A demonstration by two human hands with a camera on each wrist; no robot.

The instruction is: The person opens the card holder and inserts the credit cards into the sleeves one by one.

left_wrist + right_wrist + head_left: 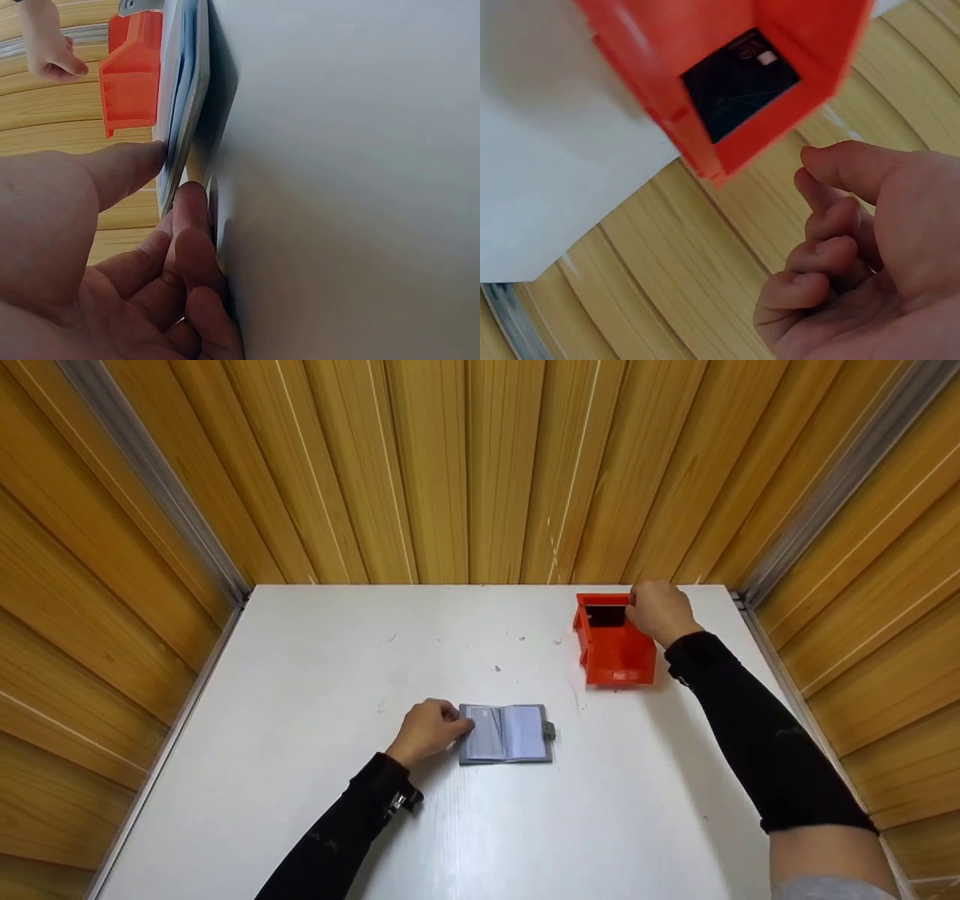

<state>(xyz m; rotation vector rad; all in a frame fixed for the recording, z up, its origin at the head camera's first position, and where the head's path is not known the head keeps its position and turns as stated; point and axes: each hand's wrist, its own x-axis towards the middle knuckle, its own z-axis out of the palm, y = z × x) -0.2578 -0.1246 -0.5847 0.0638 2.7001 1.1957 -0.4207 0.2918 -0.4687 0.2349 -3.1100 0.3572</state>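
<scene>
A grey card holder (pixel 523 731) lies opened flat on the table, clear sleeves up and its snap tab (pixel 549 730) to the right. My left hand (pixel 429 729) pinches its left edge. In the left wrist view the thumb is on top and fingertips are under the cover (pixel 193 97), which tilts up from the table. A red bin (pixel 619 652) stands at the back right, with a black card (pixel 739 82) bearing a chip leaning inside against its back. Beside the bin's upper right rim is my right hand (pixel 661 611), fingers loosely curled and holding nothing.
The white table (pixel 337 660) is bounded by wood-patterned walls (pixel 495 472) at the back and both sides. Metal rails (pixel 176 487) run along the corners. Small dark marks dot the tabletop between the card holder and the bin.
</scene>
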